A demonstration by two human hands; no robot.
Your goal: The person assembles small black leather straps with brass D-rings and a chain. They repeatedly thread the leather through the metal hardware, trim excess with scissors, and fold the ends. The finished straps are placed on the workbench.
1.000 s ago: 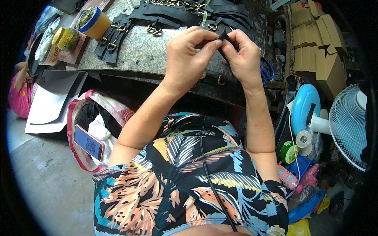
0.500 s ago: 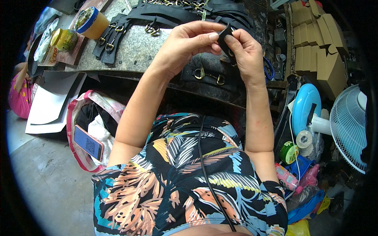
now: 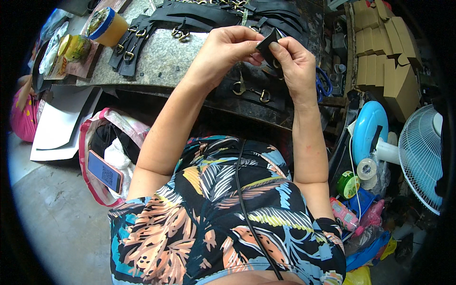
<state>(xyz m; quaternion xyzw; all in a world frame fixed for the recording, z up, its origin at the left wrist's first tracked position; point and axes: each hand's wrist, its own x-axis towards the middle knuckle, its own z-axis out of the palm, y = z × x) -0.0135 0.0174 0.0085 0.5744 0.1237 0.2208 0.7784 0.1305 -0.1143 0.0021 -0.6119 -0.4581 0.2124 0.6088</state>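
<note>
Both hands are raised over the front of the worktable, pinching a black leather strap point(image 3: 269, 46) between them. My left hand point(image 3: 227, 52) grips one edge of it with thumb and fingers. On its other side my right hand point(image 3: 293, 59) presses a thumb flat on the black surface, fingers curled behind. The strap hangs down from the right fingers, and its lower part is partly hidden. Below the hands, a black strap with brass-coloured hooks point(image 3: 251, 91) lies along the table's front edge. Behind them is a pile of black straps point(image 3: 199, 14) with metal rings and clasps.
On the table's left stand a blue-rimmed tub point(image 3: 110, 29) and a yellow-lidded jar point(image 3: 74, 47). A bag point(image 3: 90, 187) with a phone point(image 3: 104, 172) hangs below. At right are cardboard boxes point(image 3: 396, 80), a fan point(image 3: 420, 152), blue-handled scissors point(image 3: 324, 85) and a blue stool point(image 3: 370, 130).
The strap's upper end has turned toward my left hand and shows more of its flat face. Both hands keep hold of it, and the view has shifted slightly.
</note>
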